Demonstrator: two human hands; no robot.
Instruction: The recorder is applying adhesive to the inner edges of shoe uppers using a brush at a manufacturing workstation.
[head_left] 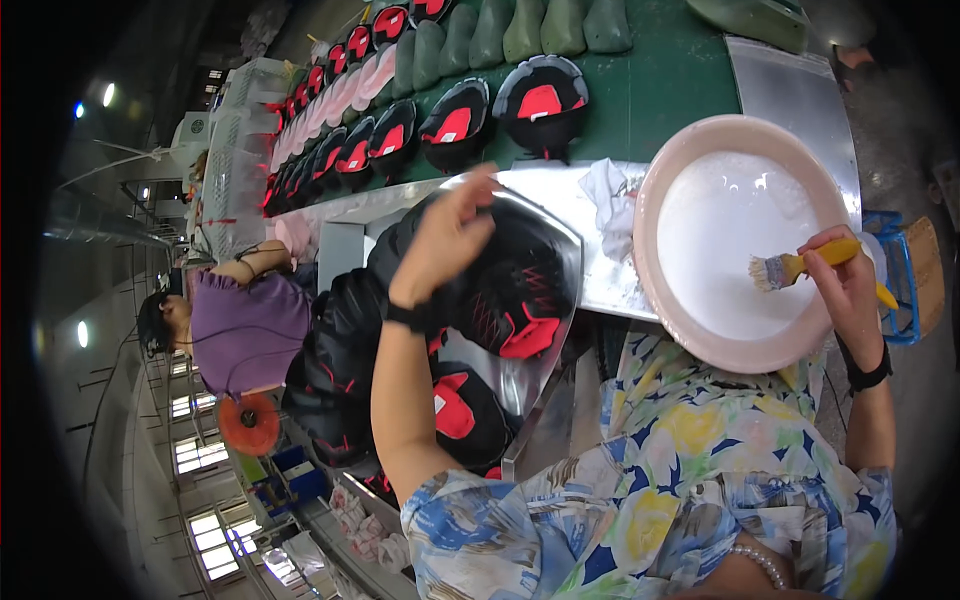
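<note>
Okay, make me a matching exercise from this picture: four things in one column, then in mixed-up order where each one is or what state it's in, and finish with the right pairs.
Column one:
1. Pale pink basin
2. Brush
3. White cloth
4. Left hand

Column two:
A. Lying on the metal surface
B. Over the black and red shoe uppers
C. Gripped in the right hand
D. Holding white liquid

Right pairs: 1-D, 2-C, 3-A, 4-B.
</note>
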